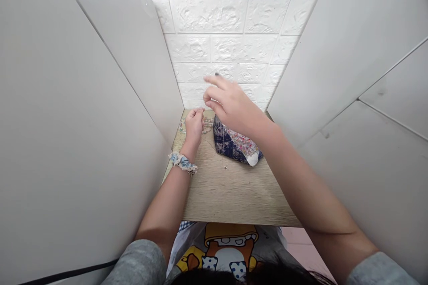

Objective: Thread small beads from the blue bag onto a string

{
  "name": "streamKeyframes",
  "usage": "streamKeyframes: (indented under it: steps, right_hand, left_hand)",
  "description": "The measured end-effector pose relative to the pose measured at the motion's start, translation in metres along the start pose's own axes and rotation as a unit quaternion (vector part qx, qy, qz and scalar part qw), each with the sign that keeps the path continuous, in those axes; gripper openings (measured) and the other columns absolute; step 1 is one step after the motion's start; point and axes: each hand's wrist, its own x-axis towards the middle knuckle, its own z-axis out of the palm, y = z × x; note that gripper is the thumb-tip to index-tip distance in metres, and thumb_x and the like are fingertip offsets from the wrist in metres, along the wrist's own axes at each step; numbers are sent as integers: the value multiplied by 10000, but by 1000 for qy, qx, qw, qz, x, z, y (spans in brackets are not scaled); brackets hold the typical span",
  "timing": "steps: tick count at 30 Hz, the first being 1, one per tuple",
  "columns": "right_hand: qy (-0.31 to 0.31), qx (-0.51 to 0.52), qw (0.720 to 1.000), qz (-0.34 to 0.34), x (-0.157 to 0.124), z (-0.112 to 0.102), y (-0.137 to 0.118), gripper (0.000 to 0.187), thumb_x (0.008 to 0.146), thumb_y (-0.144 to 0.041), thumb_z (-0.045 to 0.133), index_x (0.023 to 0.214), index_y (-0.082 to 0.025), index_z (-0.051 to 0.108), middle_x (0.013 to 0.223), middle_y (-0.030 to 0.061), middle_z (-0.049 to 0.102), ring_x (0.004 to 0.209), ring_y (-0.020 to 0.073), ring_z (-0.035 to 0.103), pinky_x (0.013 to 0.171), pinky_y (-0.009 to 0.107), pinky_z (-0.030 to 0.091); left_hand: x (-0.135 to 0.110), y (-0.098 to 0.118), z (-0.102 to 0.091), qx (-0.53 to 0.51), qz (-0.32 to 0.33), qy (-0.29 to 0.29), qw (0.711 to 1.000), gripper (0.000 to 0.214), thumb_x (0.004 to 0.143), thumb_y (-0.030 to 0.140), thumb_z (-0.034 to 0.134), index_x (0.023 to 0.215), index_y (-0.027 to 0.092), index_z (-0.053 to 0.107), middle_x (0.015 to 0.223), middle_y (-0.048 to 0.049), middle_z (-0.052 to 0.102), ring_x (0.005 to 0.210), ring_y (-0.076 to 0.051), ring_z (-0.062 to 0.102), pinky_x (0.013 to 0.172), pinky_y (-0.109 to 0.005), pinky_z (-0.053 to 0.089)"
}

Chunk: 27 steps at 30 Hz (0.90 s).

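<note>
Remotely, I logged left hand (194,124) fingers together, right hand (230,101) thumb and forefinger pinched; anything held, unresolvable. Beaded strand (209,122) lay beside the left fingers, bead-covered cloth (230,148) below the right.

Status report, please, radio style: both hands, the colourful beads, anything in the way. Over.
Left hand: closed, any hold too small to tell. Right hand: raised, blurred. Colourful beads: on dark patterned cloth. Right arm blocks part of the view.

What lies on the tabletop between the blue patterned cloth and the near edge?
The head view shows a tiny piece, too small to identify, on the tabletop, nearer the cloth.
</note>
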Motion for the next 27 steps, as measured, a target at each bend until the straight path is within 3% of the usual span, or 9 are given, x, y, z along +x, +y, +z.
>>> streamKeyframes:
  steps: [2,4,8,11,14,16,18,23,27]
  right_hand:
    - [44,-53,997,-17,8,6,4,234,851,-145,293,754,-178,504,1267,35,425,1281,283,231,1005,620,49]
    - [78,-71,993,-42,16,11,7,238,845,-142,295,745,-186,507,1292,-7,401,1309,275,158,1007,606,-56]
    - [74,-60,993,-75,27,15,10,238,832,-132,297,750,-199,510,1262,-47,422,1294,245,204,1029,571,-27]
    - [3,-47,998,-52,22,15,7,195,825,-131,332,753,-188,504,1111,12,526,1147,223,409,1010,532,175]
    - [-143,-23,989,-10,4,16,2,170,818,-112,348,749,-177,490,845,38,585,816,167,540,800,378,400]
    - [-235,-17,972,25,-12,20,1,174,806,-95,351,730,-176,486,727,31,571,647,141,513,620,289,392]
    - [-281,-19,958,58,-27,26,1,173,791,-86,364,727,-179,496,697,32,563,598,134,489,543,259,337]
    - [-271,-58,952,127,-61,37,-4,183,779,-102,416,900,-159,541,894,92,575,765,182,536,607,270,342]
    - [-363,37,909,199,-96,34,-28,171,796,-258,463,818,-169,607,829,80,608,698,163,556,574,257,367]
  left_hand:
    - [1,1,-1,4,20,-18,1000,194,745,256,522,613,171,408,448,86,257,339,-24,197,326,-173,148]
    - [1,1,-2,-4,36,-18,999,184,751,251,510,622,172,406,451,87,242,338,-24,186,325,-177,138]
    - [2,0,-3,-16,52,2,999,183,754,261,509,632,176,403,453,84,256,336,-26,196,329,-187,125]
    - [3,-1,-4,-20,52,14,998,212,745,267,521,616,182,376,447,85,253,337,-28,200,335,-189,127]
    - [5,-4,-5,-23,43,28,998,202,739,272,526,616,181,394,444,82,273,348,-32,229,347,-187,163]
    - [6,-4,-6,-21,38,41,998,162,735,267,524,637,175,433,453,80,286,354,-34,246,353,-185,183]
    - [6,-4,-6,-17,33,44,998,132,732,262,520,658,172,458,459,83,270,351,-32,235,351,-183,179]
    - [5,-4,-6,-7,20,41,999,115,732,252,506,667,168,464,450,89,247,338,-28,200,338,-181,150]
    - [6,-6,-5,8,18,37,999,112,723,237,505,650,168,457,431,94,234,327,-28,189,329,-181,137]
